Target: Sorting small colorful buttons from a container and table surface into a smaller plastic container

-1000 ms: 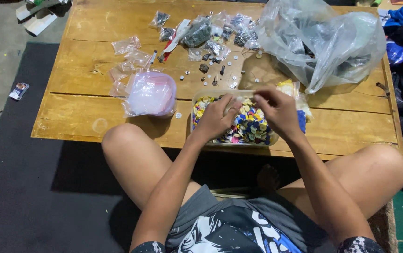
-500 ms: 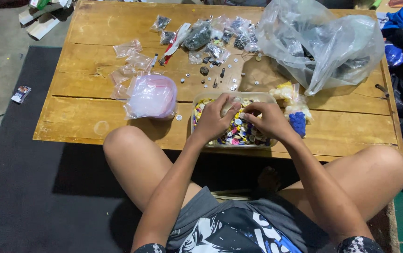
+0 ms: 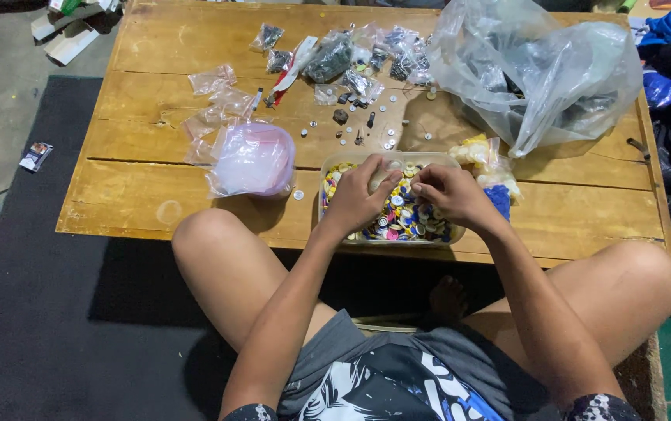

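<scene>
A clear plastic tray full of small coloured round pieces sits at the near edge of a low wooden table. My left hand rests over the tray with its fingers curled around a small clear bag or piece at its tip. My right hand is beside it over the tray, fingertips pinched together and touching the left hand's fingers. What is pinched is too small to tell.
A pink-tinted bag lies left of the tray, small clear zip bags behind it. Loose small parts and filled bags are farther back. A large clear plastic bag stands at the right. My bare knees flank the tray.
Both hands have drawn together over the tray. The right hand moved left and its fingers closed into a pinch against the left hand's fingertips.
</scene>
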